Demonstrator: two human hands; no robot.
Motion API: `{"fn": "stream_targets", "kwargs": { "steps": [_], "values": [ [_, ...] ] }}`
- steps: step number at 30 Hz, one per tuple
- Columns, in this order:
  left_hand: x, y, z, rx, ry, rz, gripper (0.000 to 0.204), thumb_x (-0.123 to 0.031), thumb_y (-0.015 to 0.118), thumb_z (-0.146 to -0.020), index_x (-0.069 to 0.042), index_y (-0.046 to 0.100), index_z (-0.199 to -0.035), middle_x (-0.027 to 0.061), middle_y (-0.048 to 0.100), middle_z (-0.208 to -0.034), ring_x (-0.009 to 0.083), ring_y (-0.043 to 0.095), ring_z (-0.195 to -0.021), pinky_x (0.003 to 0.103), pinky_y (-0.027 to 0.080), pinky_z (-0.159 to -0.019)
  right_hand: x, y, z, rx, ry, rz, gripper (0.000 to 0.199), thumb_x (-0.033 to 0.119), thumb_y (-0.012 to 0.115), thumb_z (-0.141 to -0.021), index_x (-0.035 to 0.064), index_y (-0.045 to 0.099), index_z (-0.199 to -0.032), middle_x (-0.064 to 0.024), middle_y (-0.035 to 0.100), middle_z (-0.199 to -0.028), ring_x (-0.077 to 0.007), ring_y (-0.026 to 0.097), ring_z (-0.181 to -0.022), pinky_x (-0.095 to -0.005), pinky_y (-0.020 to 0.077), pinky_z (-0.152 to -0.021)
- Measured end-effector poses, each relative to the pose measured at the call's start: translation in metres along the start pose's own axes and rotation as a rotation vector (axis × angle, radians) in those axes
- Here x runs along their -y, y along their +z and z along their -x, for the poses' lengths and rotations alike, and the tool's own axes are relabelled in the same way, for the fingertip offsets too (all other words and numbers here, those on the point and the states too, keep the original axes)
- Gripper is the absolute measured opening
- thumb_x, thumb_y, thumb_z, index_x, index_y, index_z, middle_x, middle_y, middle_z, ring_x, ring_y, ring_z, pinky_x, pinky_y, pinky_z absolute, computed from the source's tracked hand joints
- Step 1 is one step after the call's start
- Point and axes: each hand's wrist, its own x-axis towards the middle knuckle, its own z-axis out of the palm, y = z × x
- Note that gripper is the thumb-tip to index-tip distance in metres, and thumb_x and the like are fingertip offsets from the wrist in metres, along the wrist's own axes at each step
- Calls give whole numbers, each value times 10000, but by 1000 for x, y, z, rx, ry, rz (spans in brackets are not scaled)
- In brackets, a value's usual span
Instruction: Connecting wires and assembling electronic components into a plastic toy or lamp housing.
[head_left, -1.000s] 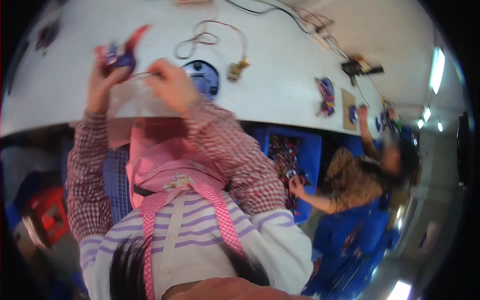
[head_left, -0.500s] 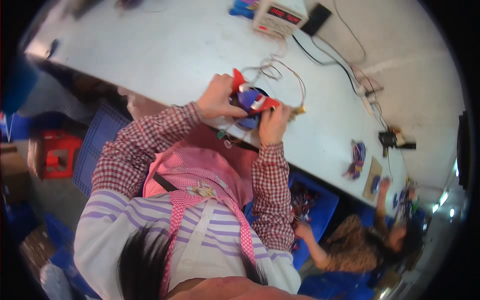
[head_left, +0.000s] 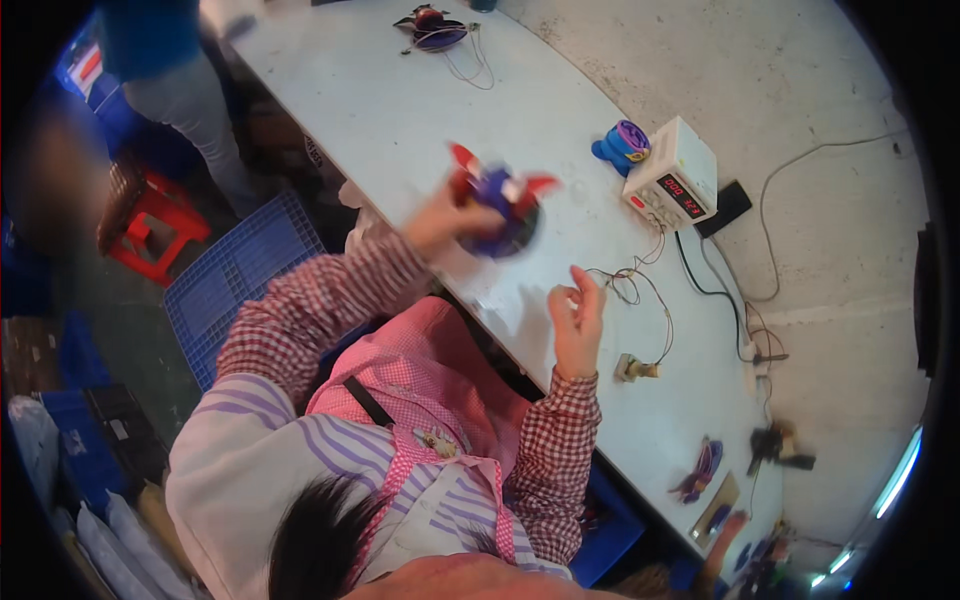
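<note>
Two hands, one load. Left hand (head_left: 440,222) is clamped round the side of a red-and-purple toy (head_left: 495,205), up by the near edge of the tabletop (head_left: 380,110). Toy's blurred; can't say if its underside touches the surface. Right hand (head_left: 577,322) is empty as far as I see: fingers part-curled, thumb apart, over the tabletop.

Risks from here, my read:
- One-handed grip on a bulky shape near the edge. If it slips or twists, the toy could hit the floor.
- Loose wires (head_left: 635,285) lie just beyond the right hand. A finger or sleeve could snag them and drag the brass-coloured clip (head_left: 636,369), maybe tug the power supply (head_left: 672,178) too.
- Display's lit, so supply looks live. Bare ends meeting metal could short; can't see the ends clearly.
</note>
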Motion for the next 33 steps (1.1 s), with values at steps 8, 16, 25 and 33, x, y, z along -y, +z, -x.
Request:
{"fn": "stream_targets", "kwargs": {
  "steps": [8,16,25,33],
  "values": [
    [-77,-235,-153,-315,227,-705,381,-215,759,-723,13,631,-1000,114,652,-916,181,627,-806,249,496,-755,-68,19,3,-343,-476,591,227,92,631,-708,44,549,-914,-121,521,-916,-291,474,-843,-375,389,-791],
    [-103,-400,-310,-1052,186,-1478,856,-710,471,-670,-15,545,-1163,183,537,-1140,339,443,-1085,477,390,-862,-63,16,14,-360,-520,593,146,97,645,-745,54,563,-857,-91,494,-912,-256,473,-867,-336,411,-802],
    [-17,-201,-77,38,709,-1559,375,-167,637,-842,28,535,-1145,151,552,-1064,201,522,-842,280,443,-750,-66,-211,71,-873,-278,681,353,64,624,-766,36,523,-1104,-83,534,-998,-185,517,-848,-275,438,-736],
    [58,4,124,450,375,-1267,359,26,596,-763,-16,505,-1107,115,492,-1020,221,496,-851,277,440,-730,-122,-485,109,-848,955,1258,750,718,328,-794,182,491,-1292,-89,470,-1323,-332,386,-1203,-498,275,-996]
  ]
}}
